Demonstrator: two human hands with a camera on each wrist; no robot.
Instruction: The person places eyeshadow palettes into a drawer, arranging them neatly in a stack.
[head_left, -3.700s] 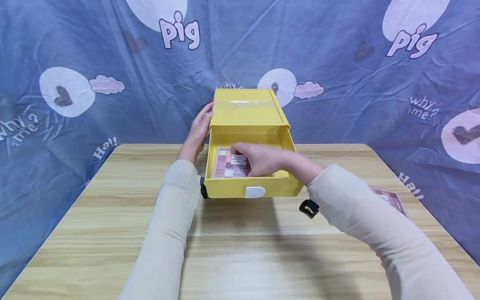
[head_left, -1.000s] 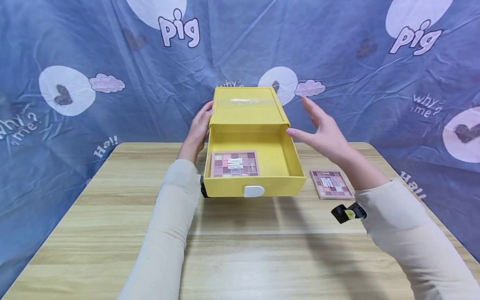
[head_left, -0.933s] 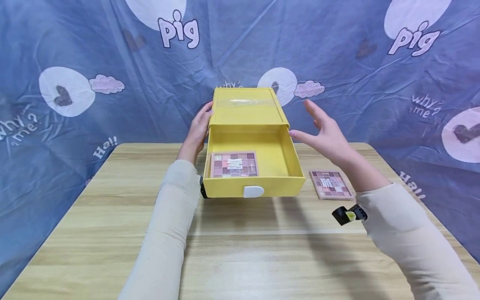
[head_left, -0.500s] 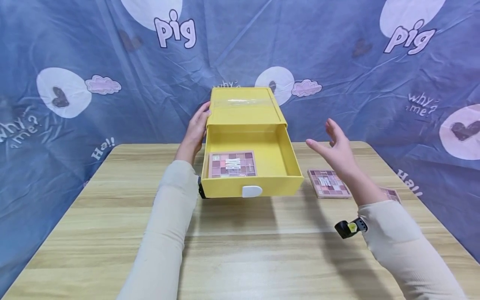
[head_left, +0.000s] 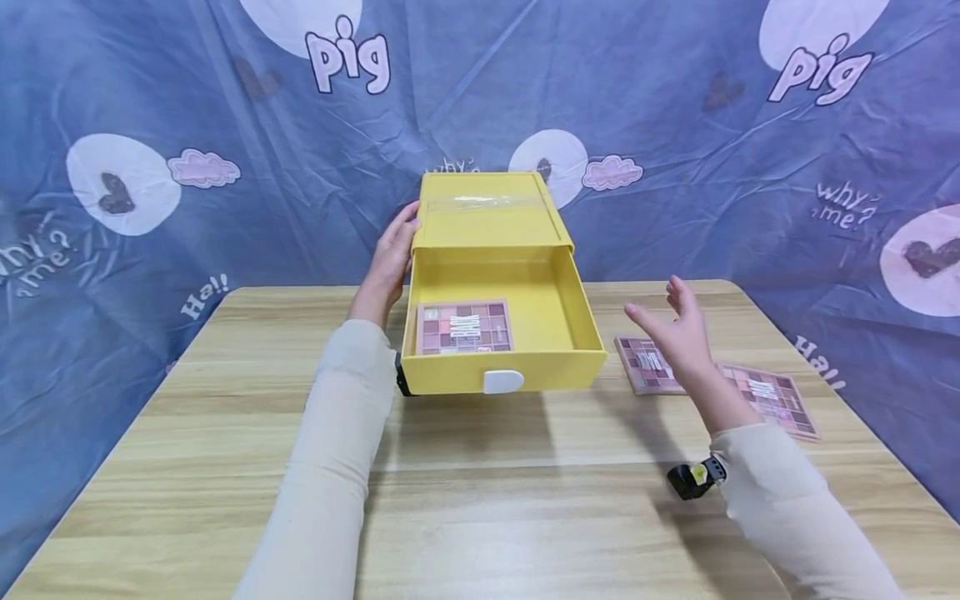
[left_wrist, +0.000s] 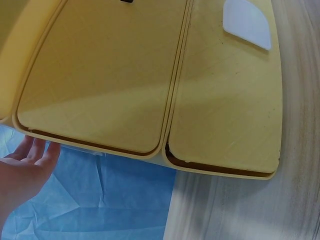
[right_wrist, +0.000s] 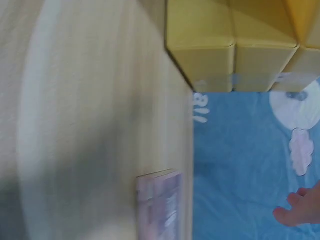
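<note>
The left hand (head_left: 390,258) rests extended fingers against the yellow box (head_left: 491,217); the right hand (head_left: 681,332) hovers, fingers spread, near 2 palettes (head_left: 772,398).

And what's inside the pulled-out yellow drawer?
One flat palette with pinkish and brown squares lies in the drawer, toward the front left. The front wall hides its near edge, and I can't see under the palette.

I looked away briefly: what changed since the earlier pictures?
The right hand let go of the palette in the drawer and moved right, toward two palettes on the table. The left hand stayed on the yellow box; the drawer stayed open.
</note>
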